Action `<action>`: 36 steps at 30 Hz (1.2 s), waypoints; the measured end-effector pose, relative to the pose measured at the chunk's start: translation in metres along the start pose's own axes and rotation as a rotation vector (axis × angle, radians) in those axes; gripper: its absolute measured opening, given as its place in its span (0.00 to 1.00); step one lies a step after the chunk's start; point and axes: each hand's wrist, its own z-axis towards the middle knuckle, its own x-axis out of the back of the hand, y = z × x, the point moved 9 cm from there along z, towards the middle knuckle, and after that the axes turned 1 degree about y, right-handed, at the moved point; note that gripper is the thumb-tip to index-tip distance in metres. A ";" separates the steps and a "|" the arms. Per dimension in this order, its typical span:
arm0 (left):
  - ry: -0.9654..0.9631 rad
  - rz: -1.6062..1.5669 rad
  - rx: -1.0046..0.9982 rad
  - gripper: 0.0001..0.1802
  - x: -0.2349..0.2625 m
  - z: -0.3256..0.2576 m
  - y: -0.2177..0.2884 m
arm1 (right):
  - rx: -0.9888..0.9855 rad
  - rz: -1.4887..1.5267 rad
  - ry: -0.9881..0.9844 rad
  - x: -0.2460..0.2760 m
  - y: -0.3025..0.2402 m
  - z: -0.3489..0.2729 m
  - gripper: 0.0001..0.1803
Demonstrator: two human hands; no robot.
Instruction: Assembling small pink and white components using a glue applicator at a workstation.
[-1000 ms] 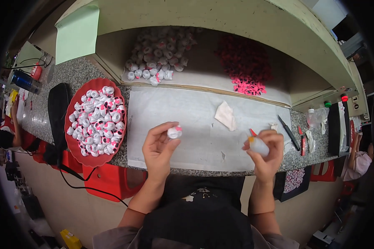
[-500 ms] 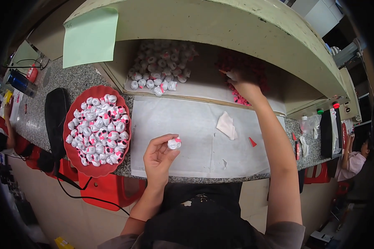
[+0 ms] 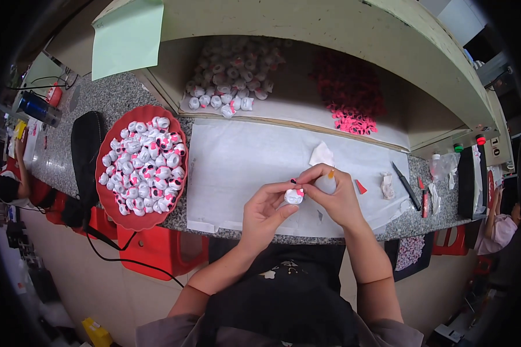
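Observation:
A small white figurine head (image 3: pixel 294 198) with pink on top sits in the fingers of my left hand (image 3: pixel 260 218), held over the front of the white work sheet. My right hand (image 3: pixel 341 202) meets it from the right. Tucked in that hand is a pale squeeze bottle (image 3: pixel 326 183) with an orange tip. Its thumb and forefinger pinch together at the head's upper edge, where a tiny dark-and-pink piece (image 3: pixel 294 181) shows; which hand bears that piece is hard to make out.
A red scalloped bowl (image 3: pixel 102 199) full of similar heads stands at left. More white heads (image 3: pixel 237 75) and a heap of pink pieces (image 3: pixel 353 118) lie on the shelf. Crumpled tissue (image 3: pixel 322 154), a red cone (image 3: pixel 360 186) and a dark pen-like tool (image 3: pixel 406 185) rest at right.
My right hand has come back from the pink heap on the shelf to meet my left hand. The left hand has moved right with the figurine head. The whole view has shifted slightly.

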 end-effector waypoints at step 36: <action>-0.022 0.473 -0.144 0.15 -0.011 -0.013 0.018 | -0.011 0.162 0.141 0.007 0.003 -0.052 0.04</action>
